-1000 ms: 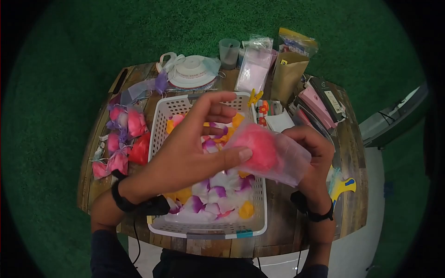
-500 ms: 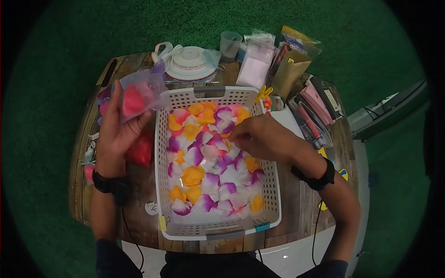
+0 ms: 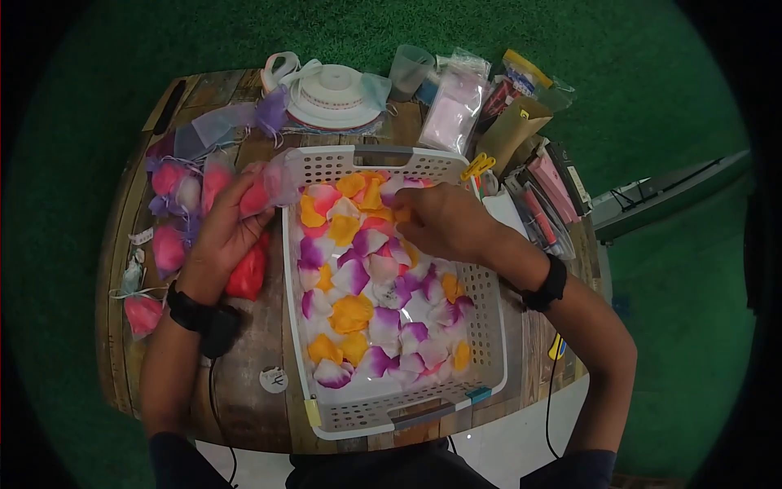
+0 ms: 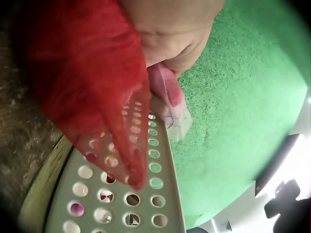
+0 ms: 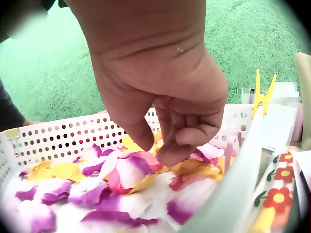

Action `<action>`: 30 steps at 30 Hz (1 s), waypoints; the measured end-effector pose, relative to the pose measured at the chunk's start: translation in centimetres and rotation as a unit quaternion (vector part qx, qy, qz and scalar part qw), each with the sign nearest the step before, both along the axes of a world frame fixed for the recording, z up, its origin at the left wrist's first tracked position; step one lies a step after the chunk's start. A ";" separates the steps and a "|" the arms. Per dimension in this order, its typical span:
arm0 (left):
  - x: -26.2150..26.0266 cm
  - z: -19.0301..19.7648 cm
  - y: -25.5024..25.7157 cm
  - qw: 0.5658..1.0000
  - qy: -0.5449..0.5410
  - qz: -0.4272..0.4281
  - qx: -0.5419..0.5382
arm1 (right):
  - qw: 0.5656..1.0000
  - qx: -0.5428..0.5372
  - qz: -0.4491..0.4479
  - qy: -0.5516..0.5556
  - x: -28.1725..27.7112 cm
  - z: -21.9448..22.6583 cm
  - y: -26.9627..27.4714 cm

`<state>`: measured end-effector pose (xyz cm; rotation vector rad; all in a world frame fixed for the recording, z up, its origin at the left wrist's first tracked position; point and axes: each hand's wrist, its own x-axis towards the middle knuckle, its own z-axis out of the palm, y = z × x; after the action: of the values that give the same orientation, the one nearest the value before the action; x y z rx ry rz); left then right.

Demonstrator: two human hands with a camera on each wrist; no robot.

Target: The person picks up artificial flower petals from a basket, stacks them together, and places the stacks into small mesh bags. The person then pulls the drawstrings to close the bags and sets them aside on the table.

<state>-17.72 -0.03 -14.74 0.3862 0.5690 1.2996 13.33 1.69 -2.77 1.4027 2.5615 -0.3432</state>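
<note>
A white perforated basket [image 3: 499,326] holds purple-white, orange and pink petals [image 3: 352,313]. The left hand [image 3: 221,236] holds a sheer pouch [image 3: 281,178] with pink contents by the basket's left rim; the left wrist view shows part of that pouch [image 4: 167,90] beyond the palm. Over the petals near the basket's upper right, the right hand [image 3: 448,224] points downward. In the right wrist view its fingers [image 5: 177,150] are bent at the petals, thumb and fingertips apart, and whether a petal is between them is unclear. A red pouch [image 3: 248,269] lies beneath the left hand.
Filled pink and purple pouches [image 3: 169,244] lie at the left. Ribbon rolls [image 3: 334,94], a plastic cup [image 3: 410,72] and packets [image 3: 456,110] stand along the far edge. A yellow clip [image 3: 478,166] sits on the basket's upper right corner.
The left hand carried the pink-filled pouch from over the basket to its left side and lowered it. The right hand let go of the pouch and moved over the petals, now slightly further left.
</note>
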 end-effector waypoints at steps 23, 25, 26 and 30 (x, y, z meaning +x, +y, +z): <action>0.4 0.6 -0.4 1.000 0.013 0.005 -0.014 | 0.996 -0.076 -0.040 0.017 -0.4 -1.5 -2.2; 0.2 0.7 -0.4 1.000 0.006 0.006 -0.010 | 0.997 -0.056 -0.050 0.014 -0.8 -1.6 -2.3; 0.3 0.7 -0.4 1.000 0.008 0.006 -0.009 | 0.997 -0.037 -0.063 0.008 -0.9 -1.7 -2.3; 0.4 0.6 -0.4 1.000 0.007 0.001 -0.009 | 0.997 -0.051 -0.047 0.041 -0.9 -2.1 -2.0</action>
<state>-17.35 -0.40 -14.10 0.3804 0.5926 1.2931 12.43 -0.36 -4.83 1.5035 2.5084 -0.5501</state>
